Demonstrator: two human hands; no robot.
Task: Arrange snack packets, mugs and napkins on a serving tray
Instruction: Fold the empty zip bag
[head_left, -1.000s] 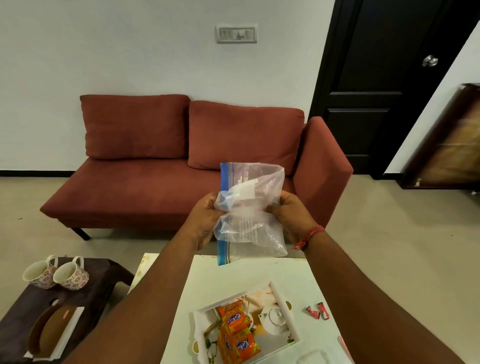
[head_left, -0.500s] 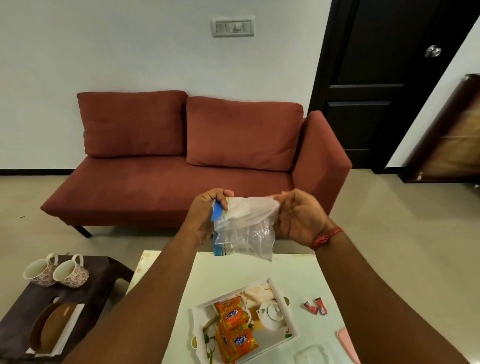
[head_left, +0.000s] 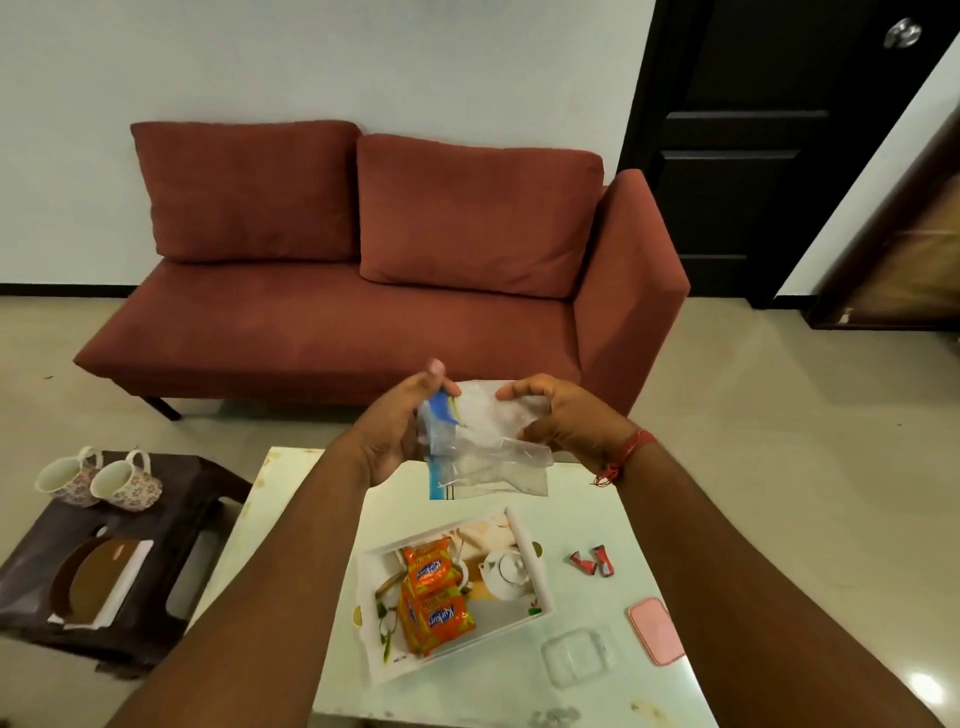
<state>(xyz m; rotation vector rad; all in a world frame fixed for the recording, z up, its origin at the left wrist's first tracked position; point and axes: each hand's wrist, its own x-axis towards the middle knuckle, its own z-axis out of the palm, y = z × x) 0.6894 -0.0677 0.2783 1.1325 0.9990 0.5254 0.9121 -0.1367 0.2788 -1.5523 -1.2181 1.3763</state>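
Observation:
My left hand (head_left: 397, 428) and my right hand (head_left: 563, 418) hold a clear zip bag (head_left: 485, 447) with a blue strip between them, above the far edge of the white table (head_left: 587, 680). Something white shows faintly inside the bag. Below it the white serving tray (head_left: 535, 551), printed with a teapot picture, holds orange snack packets (head_left: 439, 597). Two floral mugs (head_left: 98, 478) stand on a dark stool (head_left: 171, 545) at the left, beside a stack of white napkins (head_left: 130, 571) under a brown oval mat.
Two small red sachets (head_left: 592, 561), a pink lid (head_left: 655, 630) and a clear plastic box (head_left: 575, 656) lie on the table right of the tray. A red sofa (head_left: 363, 291) stands behind the table, and a black door (head_left: 753, 145) is at the far right.
Both hands have lowered the bag towards the table and crumpled it smaller. The view has tipped downward, showing more of the tray and table.

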